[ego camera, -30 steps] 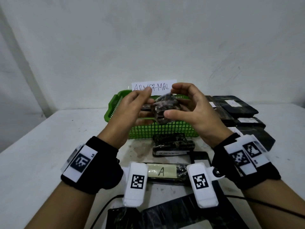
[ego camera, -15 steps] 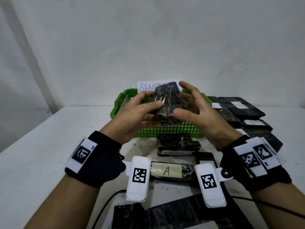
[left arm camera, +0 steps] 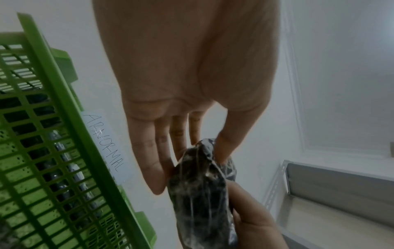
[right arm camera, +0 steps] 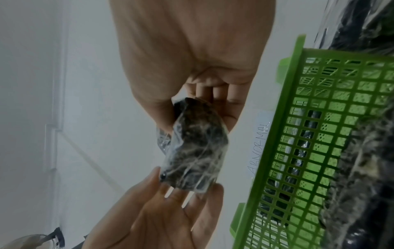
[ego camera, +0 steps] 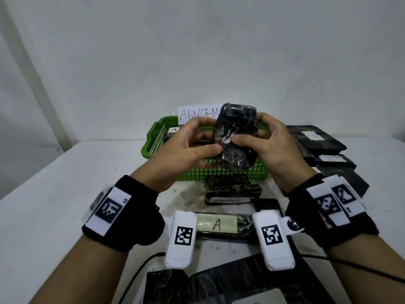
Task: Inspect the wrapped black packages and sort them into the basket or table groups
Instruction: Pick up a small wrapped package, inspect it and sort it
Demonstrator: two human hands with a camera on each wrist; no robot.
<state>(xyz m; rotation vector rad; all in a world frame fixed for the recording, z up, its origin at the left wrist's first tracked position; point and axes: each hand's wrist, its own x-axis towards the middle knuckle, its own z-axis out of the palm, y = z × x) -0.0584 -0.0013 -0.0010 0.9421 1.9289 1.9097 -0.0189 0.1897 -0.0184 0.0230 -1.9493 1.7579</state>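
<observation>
A black package wrapped in clear film (ego camera: 235,134) (left arm camera: 202,190) (right arm camera: 194,150) is held upright above the near wall of the green basket (ego camera: 153,139). My left hand (ego camera: 192,143) (left arm camera: 192,146) pinches its left side between thumb and fingers. My right hand (ego camera: 260,139) (right arm camera: 200,107) grips its right side, thumb in front. The basket (left arm camera: 64,151) (right arm camera: 319,134) carries a white ABNORMAL label (ego camera: 197,113) and has a wrapped item inside.
On the white table (ego camera: 65,183) lie another wrapped black package (ego camera: 232,189), a flat one tagged A (ego camera: 217,224), a row of flat black packages (ego camera: 315,141) at right and more black packs (ego camera: 241,281) at the near edge. A cable (ego camera: 135,275) trails there.
Both hands turned the package from lying sideways to standing upright and lifted it slightly. The head view shifted closer and lower over the table.
</observation>
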